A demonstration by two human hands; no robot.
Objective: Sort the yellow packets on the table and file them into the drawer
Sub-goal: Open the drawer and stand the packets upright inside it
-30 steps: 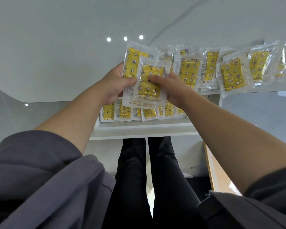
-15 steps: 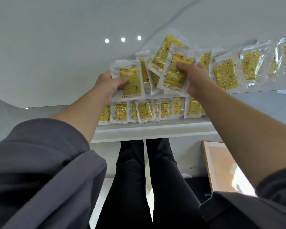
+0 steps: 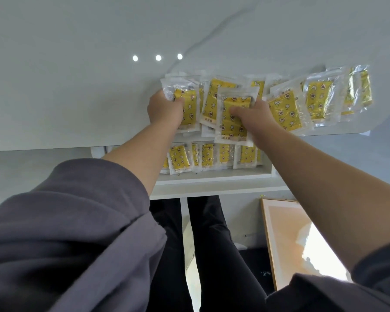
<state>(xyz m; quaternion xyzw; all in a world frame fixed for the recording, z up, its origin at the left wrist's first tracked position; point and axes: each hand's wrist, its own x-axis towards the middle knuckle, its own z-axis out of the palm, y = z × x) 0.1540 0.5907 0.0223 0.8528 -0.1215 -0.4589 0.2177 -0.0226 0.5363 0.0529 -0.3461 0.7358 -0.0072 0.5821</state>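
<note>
Risk: the slick film sleeves could slip from either pinch, or the overlapping heap could be nudged off the edge.
Left grip [image 3: 164, 109]: fingers curled around one yellow packet [image 3: 186, 106] at the heap's left end.
Right grip [image 3: 250, 113]: clamped on a second packet [image 3: 232, 122] overhanging the edge.
Loose packets [image 3: 284, 113]: spread rightward along the worktop [image 3: 77, 86].
Drawer [image 3: 212, 176]: open below, holding a filed row [image 3: 178, 157].

- Glossy white bench [image 3: 54, 86] with a grey vein [image 3: 212, 34]; three round light reflections [image 3: 158, 57] beyond the left hand [image 3: 164, 109]
- Wood-framed panel [image 3: 291, 239] low down, nearer than the right hand [image 3: 254, 113]
</note>
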